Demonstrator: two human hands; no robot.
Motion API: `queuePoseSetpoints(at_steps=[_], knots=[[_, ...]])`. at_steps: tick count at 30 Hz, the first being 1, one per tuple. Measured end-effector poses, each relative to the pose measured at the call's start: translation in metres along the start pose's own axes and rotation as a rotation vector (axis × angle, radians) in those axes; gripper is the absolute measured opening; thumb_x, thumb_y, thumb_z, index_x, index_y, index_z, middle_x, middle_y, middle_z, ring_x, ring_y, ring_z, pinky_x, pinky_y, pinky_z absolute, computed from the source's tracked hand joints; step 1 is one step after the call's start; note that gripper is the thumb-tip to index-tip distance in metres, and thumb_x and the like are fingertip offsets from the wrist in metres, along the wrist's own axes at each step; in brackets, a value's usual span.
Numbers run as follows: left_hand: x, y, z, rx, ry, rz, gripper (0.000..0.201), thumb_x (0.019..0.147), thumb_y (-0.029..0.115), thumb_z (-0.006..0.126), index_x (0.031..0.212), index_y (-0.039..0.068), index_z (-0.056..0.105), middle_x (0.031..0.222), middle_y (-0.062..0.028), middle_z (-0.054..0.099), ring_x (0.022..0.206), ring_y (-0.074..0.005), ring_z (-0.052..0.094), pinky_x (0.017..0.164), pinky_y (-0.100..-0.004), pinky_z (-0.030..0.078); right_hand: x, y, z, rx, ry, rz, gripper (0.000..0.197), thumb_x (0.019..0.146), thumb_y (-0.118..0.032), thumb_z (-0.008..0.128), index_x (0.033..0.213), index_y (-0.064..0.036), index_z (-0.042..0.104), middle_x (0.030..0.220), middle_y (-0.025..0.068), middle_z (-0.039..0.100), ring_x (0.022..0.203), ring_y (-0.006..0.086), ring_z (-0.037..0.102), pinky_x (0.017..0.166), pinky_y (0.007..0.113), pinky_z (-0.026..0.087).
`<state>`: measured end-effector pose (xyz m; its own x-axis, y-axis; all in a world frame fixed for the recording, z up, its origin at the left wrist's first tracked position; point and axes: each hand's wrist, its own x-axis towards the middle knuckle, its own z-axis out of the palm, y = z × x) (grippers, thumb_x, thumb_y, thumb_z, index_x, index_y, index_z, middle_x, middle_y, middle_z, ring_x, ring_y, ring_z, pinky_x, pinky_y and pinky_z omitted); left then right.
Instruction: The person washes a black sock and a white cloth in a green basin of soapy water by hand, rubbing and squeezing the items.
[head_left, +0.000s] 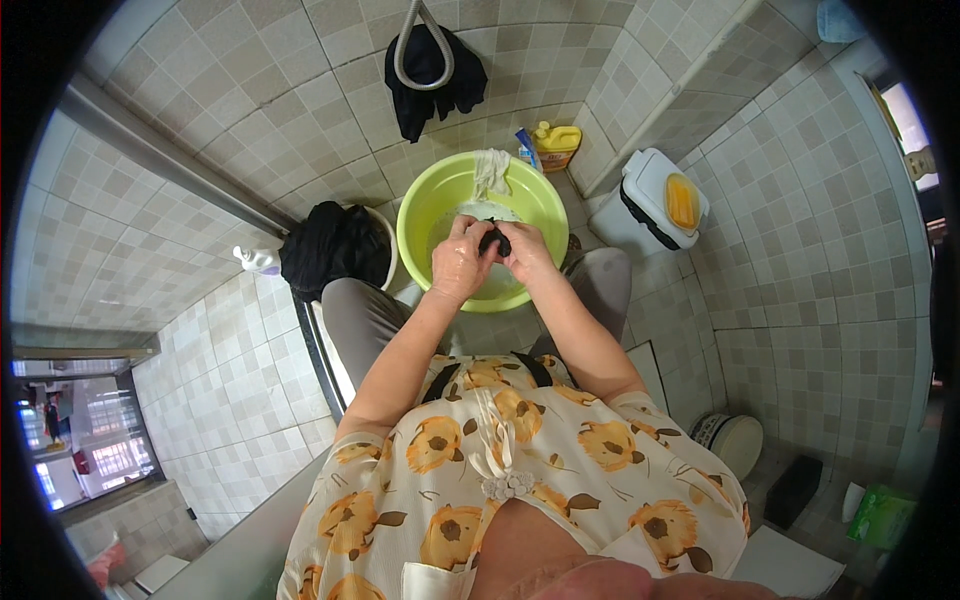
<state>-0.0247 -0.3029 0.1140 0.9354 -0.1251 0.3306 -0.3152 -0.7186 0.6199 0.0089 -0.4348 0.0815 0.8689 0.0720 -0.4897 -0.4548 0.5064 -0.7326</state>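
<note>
Over a yellow-green basin (415, 205) between my knees, both my hands grip a small bunched black cloth (493, 238). My left hand (461, 262) is wet, its fingers curled onto the cloth from the left. From the other side my right hand (525, 248) closes on it, fingertips close to those of the left. Sudsy water (497, 288) lies in the bottom of the basin, partly hidden by my hands. A whitish cloth (492, 172) hangs over the basin's far rim.
Black clothes (330, 248) heap over a white tub (383, 250) at left, beside a white bottle (257, 260). A yellow jug (557, 146) stands behind the basin. At right is a grey-white bin (650, 190) with a yellow brush-like object (682, 202) on its lid. Black cloth (435, 85) hangs by a shower hose (402, 62).
</note>
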Motion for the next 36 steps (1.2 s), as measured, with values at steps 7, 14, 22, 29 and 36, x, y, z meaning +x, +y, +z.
queuePoseSetpoints(at_steps=[7,14,22,29,36], knots=[[0.009,-0.037,0.017,-1.186,-0.017,-0.517,0.017,0.092,0.019,0.055,0.092,0.002,0.057,0.081,-0.0038,0.061,0.071,-0.0096,0.056,0.063,-0.0246,0.048,-0.012,-0.018,0.001,-0.221,-0.12,0.104,0.02,0.091,-0.016,0.048,0.101,0.0005,0.054,0.089,0.0138,0.063,0.063,0.0186,0.063,0.055,0.028,0.052],[0.026,-0.018,-0.017,-1.43,-0.204,-0.649,0.021,0.093,0.026,0.052,0.098,0.005,0.053,0.094,-0.0123,0.062,0.081,-0.0169,0.061,0.069,-0.0301,0.055,0.022,0.007,-0.031,-0.989,-0.252,-0.322,0.042,0.079,-0.006,0.054,0.121,-0.0059,0.053,0.094,0.0131,0.062,0.067,0.018,0.06,0.052,0.029,0.048],[0.035,-0.011,-0.028,-1.412,-0.253,-0.686,0.023,0.091,0.026,0.055,0.102,0.006,0.054,0.095,-0.014,0.062,0.082,-0.0164,0.06,0.071,-0.0309,0.054,0.044,0.045,-0.056,-0.783,-0.337,-0.099,0.027,0.083,-0.017,0.057,0.103,0.0012,0.06,0.072,0.0037,0.058,0.061,0.0158,0.057,0.053,0.029,0.046],[0.011,-0.063,0.003,-0.664,0.087,-0.499,0.051,0.084,0.01,0.061,0.131,0.002,0.042,0.094,-0.01,0.065,0.088,-0.015,0.059,0.078,-0.0263,0.046,0.027,-0.001,-0.028,-0.417,-0.215,-0.058,0.018,0.091,-0.02,0.055,0.084,-0.0041,0.061,0.065,0.0009,0.056,0.05,0.0091,0.05,0.045,0.024,0.041],[-0.005,-0.046,0.01,-0.317,-0.147,-0.025,0.054,0.071,0.024,0.074,0.119,0.008,0.056,0.101,-0.0095,0.065,0.07,-0.0219,0.061,0.07,-0.0311,0.049,0.025,-0.013,-0.022,-0.249,-0.187,-0.012,0.017,0.087,-0.014,0.058,0.081,0.0014,0.059,0.063,0.0049,0.056,0.045,0.0109,0.05,0.036,0.022,0.034]])
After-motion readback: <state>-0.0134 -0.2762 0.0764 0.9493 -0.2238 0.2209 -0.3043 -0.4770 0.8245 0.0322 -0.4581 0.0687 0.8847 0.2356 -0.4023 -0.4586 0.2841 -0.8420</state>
